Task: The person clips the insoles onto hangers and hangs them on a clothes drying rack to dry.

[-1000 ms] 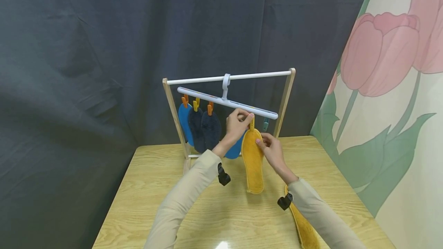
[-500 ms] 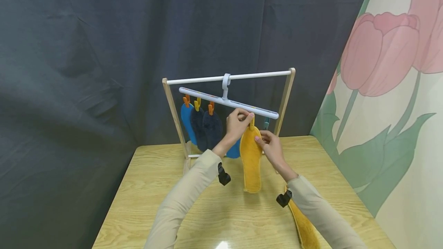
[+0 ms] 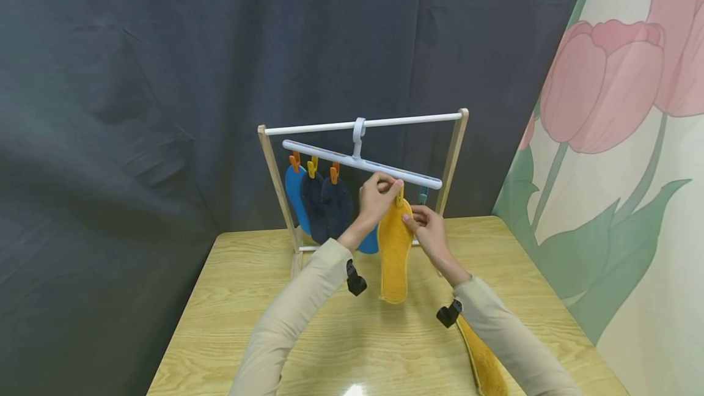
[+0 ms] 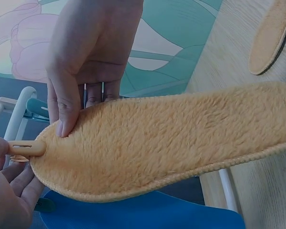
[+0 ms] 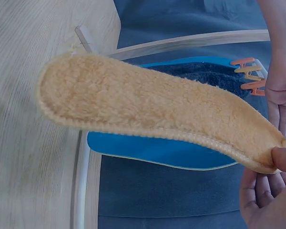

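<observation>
A fuzzy yellow shoe insole point(image 3: 395, 255) hangs toe-down from a yellow clothespin point(image 4: 26, 148) under a pale hanger point(image 3: 324, 153). In the head view my left hand point(image 3: 376, 197) pinches that clothespin just below the hanger's lower right arm. My right hand point(image 3: 431, 231) holds the insole's upper right edge, thumb on the fuzzy face in the left wrist view. Whether the clothespin's jaws stand apart cannot be seen. Behind the yellow insole hangs a blue one point(image 5: 157, 150), partly hidden. A teal clothespin point(image 3: 423, 194) hangs right of the yellow one.
Two dark insoles point(image 3: 337, 206) and a blue insole point(image 3: 295, 194) hang from orange and yellow clothespins on the left. The hanger tilts down rightward on a rack point(image 3: 418, 120). Another yellow insole point(image 3: 484, 362) lies on the wooden table point(image 3: 231, 298), below my right forearm.
The yellow insole has shifted left, its lower end most. My right hand has moved slightly left and up with it, while my left hand has stayed at the clothespin. The hanger sways slightly.
</observation>
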Demonstrator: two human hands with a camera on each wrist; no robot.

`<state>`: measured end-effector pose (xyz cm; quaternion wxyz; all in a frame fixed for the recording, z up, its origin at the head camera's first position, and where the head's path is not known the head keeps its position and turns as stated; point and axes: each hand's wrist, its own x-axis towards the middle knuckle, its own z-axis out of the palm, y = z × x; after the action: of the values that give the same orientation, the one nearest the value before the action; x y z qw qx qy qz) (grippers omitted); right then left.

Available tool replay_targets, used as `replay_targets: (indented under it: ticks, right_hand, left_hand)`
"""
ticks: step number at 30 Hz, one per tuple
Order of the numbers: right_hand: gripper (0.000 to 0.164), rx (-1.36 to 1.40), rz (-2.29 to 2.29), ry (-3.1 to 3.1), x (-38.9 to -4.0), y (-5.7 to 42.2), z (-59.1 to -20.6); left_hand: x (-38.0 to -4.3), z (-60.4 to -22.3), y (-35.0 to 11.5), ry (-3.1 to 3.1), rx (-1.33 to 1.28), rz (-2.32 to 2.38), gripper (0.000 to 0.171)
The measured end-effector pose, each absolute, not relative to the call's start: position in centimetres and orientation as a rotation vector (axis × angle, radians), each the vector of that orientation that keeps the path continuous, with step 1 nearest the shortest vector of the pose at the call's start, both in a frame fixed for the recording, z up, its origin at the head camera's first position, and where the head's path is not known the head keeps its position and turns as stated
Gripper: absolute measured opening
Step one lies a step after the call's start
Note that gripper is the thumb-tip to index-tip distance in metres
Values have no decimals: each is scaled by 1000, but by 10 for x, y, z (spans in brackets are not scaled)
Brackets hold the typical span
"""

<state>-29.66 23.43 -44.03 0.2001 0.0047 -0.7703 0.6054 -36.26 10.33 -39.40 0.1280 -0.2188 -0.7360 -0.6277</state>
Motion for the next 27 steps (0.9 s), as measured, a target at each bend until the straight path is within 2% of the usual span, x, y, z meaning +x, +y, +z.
replay_targets:
  ticks: [27]
  right_hand:
    - [32,88,1674,-2190,-295,242,-451]
  left_hand:
    - [-363,-400,103,-2069,-739,-1938,19]
